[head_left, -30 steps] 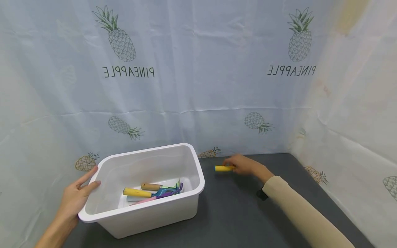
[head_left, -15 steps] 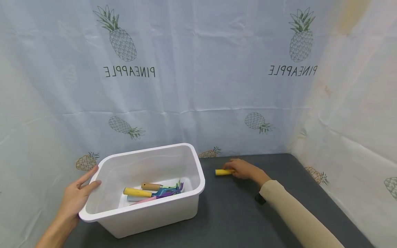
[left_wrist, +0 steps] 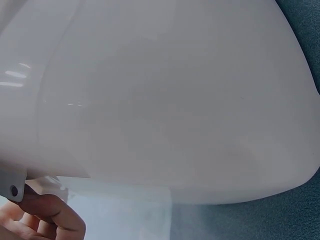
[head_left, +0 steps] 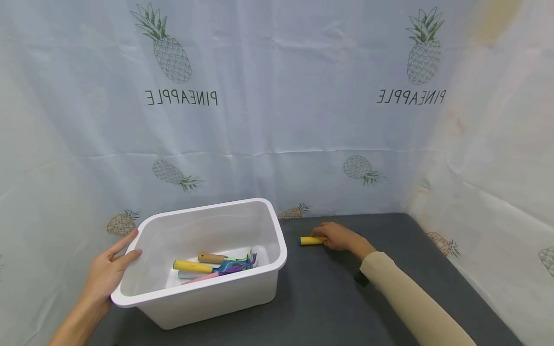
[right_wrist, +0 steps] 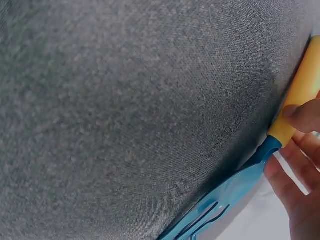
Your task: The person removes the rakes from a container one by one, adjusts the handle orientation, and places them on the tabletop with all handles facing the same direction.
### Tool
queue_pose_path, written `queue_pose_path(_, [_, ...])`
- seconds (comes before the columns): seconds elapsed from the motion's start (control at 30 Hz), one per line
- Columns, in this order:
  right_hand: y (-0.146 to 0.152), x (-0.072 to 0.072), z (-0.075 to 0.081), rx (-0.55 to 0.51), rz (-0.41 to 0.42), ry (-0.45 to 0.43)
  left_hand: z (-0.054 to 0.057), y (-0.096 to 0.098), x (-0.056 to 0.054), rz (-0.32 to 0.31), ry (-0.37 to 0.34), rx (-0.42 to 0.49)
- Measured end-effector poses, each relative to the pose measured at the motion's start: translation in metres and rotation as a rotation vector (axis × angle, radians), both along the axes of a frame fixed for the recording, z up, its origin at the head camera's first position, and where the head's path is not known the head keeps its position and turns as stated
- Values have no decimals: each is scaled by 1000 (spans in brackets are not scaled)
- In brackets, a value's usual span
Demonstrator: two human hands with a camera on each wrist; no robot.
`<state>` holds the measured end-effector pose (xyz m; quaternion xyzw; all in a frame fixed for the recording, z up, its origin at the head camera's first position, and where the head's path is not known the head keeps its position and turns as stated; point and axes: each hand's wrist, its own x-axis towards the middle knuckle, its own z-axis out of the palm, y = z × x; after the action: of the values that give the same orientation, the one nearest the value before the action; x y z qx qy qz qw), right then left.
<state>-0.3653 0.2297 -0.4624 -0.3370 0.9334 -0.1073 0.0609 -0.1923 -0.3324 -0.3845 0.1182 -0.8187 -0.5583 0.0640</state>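
At the left of the head view, my left hand [head_left: 105,275] holds the end rim of a white plastic tub [head_left: 212,300]. Curled fingers [left_wrist: 56,212] show under that rim in the left wrist view. Near the back of the dark table, my right hand [head_left: 339,236] pinches the yellow handle of a garden hand fork [head_left: 311,240]. Its blue slotted head [right_wrist: 235,185] lies low against the dark cloth in the right wrist view, with the thumb [right_wrist: 304,116] on the handle. The hand hides the blue head from the head view.
Several hand tools lie in the tub, among them a yellow-handled blue one [head_left: 192,266], a wooden-handled green one [head_left: 212,258] and a pink and purple one [head_left: 212,276]. A pineapple-print curtain [head_left: 298,120] borders the dark table [head_left: 320,307] at the back and sides.
My right hand has come slightly nearer and lower with the hand fork, then stayed about there. The left hand and tub hold their place. The head view has shifted a little.
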Motion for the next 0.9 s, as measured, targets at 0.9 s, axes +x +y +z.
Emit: queue_pose_path(0.9, [-4, 4, 2, 1, -19, 6, 0, 1, 0, -5, 4, 68])
